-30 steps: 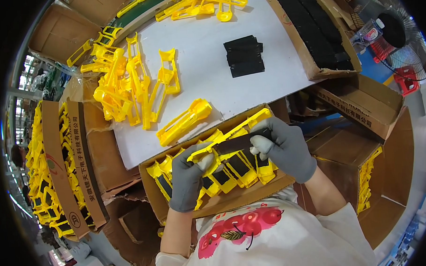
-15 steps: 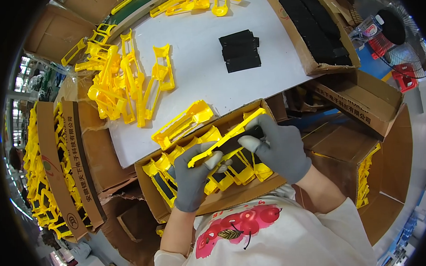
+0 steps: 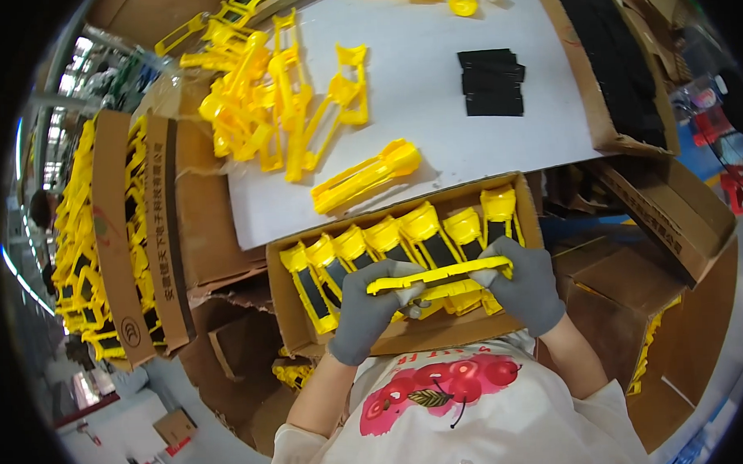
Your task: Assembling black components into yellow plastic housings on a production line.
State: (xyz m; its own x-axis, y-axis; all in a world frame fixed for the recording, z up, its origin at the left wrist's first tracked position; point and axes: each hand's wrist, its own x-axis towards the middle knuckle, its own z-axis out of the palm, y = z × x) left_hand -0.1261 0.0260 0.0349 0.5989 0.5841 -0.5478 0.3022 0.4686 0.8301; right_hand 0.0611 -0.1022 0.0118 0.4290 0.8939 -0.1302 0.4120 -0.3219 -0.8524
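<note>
Forearms (image 3: 322,397) slanting inward, the left hand (image 3: 366,311) and right hand (image 3: 527,289) face each other, curled in a grip.

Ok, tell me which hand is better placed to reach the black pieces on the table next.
Probably the right hand: the black pieces lie almost straight ahead of it, farther from the left hand. Both hold the yellow frame, though.
</note>
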